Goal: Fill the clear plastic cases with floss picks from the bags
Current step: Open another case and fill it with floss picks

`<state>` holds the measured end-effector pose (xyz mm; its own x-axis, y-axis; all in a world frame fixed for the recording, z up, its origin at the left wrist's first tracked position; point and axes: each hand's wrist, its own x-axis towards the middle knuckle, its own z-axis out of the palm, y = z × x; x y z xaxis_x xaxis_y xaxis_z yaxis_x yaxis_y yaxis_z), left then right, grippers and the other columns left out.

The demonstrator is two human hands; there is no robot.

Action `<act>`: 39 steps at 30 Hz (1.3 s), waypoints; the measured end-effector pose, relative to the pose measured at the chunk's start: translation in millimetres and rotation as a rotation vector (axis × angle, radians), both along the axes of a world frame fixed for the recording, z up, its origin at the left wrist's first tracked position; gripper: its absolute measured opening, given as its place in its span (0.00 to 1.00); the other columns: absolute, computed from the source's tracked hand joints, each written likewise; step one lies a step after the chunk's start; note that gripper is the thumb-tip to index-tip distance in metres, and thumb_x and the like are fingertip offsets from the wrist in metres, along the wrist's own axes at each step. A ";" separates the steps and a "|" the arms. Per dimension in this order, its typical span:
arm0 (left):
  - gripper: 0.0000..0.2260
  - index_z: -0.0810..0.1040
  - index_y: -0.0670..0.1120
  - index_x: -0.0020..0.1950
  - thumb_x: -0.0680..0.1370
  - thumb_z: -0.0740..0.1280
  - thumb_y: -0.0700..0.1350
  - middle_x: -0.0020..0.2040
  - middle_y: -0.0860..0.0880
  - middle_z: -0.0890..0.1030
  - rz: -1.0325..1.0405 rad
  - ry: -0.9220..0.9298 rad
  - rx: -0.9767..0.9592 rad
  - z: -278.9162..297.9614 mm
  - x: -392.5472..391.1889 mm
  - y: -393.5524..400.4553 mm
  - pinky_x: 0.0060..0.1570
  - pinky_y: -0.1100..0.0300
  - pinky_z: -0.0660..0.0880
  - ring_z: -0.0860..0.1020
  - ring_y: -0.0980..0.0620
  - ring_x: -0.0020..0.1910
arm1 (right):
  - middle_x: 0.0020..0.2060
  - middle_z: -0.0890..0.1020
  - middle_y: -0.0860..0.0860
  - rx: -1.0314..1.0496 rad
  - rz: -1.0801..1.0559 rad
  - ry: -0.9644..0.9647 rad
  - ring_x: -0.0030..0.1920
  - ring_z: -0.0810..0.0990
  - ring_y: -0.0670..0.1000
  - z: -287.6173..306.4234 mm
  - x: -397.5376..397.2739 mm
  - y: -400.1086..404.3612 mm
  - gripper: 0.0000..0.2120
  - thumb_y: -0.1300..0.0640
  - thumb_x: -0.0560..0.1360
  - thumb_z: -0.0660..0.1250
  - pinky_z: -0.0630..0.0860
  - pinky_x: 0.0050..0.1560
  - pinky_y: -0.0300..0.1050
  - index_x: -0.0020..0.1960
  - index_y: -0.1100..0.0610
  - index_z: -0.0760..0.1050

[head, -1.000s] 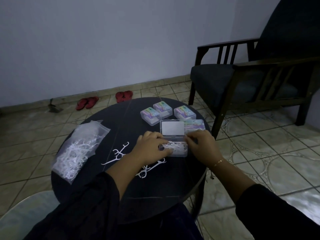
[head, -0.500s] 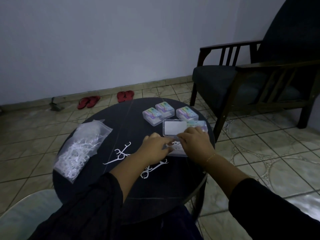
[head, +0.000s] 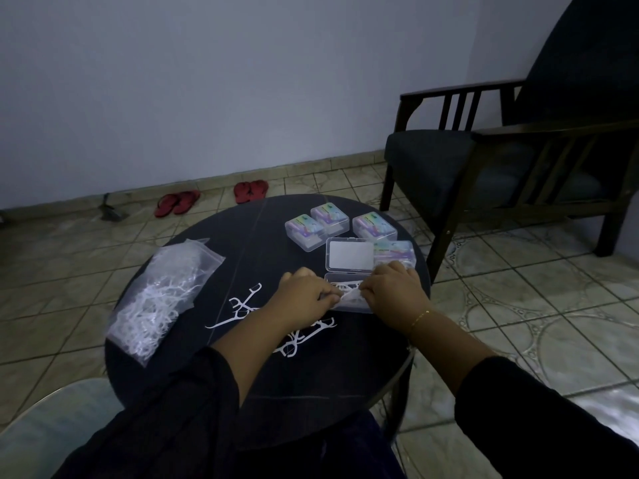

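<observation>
I see the open case lying on the round dark table, toward its right side, with its lid laid back flat behind it. White picks fill the base. Both hands sit right on that base. The left hand covers its left end, fingers curled in and pinching at the picks there. The right hand covers its right end, fingers likewise curled down onto the picks, so the two hands' fingertips nearly meet over the middle of the case. Exactly which picks each hand pinches is too small and dim for me to tell.

Just beside the left wrist, on the near side, a few loose picks lie scattered on the tabletop, some partly hidden under the forearm. Behind the lid stand three closed cases with coloured labels, and a fourth touches the lid's right edge. Well to the left lies the clear bag, full of picks, lying flat and reaching the table's left edge.

Beyond the table I see a tiled floor, two pairs of red sandals near the wall, and a dark armchair at right.
</observation>
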<state>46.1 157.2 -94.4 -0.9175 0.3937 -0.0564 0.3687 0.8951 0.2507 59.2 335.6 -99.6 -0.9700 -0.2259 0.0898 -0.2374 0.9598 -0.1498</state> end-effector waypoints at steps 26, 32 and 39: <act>0.20 0.70 0.52 0.70 0.79 0.61 0.55 0.65 0.52 0.66 0.062 0.172 0.080 -5.7 20.4 -19.9 0.60 0.54 0.70 0.73 0.50 0.57 | 0.65 0.70 0.50 -0.168 -0.092 0.155 0.65 0.65 0.51 0.7 16.1 1.5 0.15 0.49 0.80 0.56 0.64 0.62 0.45 0.62 0.49 0.76; 0.21 0.70 0.49 0.71 0.77 0.59 0.39 0.69 0.51 0.69 0.149 0.175 0.020 2.2 26.7 -57.3 0.65 0.54 0.66 0.71 0.50 0.64 | 0.59 0.75 0.48 -0.103 0.163 0.152 0.59 0.68 0.49 10.4 31.1 -27.3 0.15 0.49 0.79 0.58 0.65 0.59 0.43 0.61 0.50 0.76; 0.26 0.59 0.49 0.76 0.79 0.59 0.48 0.77 0.49 0.58 0.345 -0.051 -0.042 -6.1 40.8 -104.4 0.72 0.52 0.57 0.57 0.48 0.75 | 0.67 0.69 0.51 0.066 0.267 -0.096 0.68 0.63 0.53 5.1 46.1 -70.2 0.29 0.37 0.76 0.57 0.60 0.68 0.52 0.72 0.51 0.65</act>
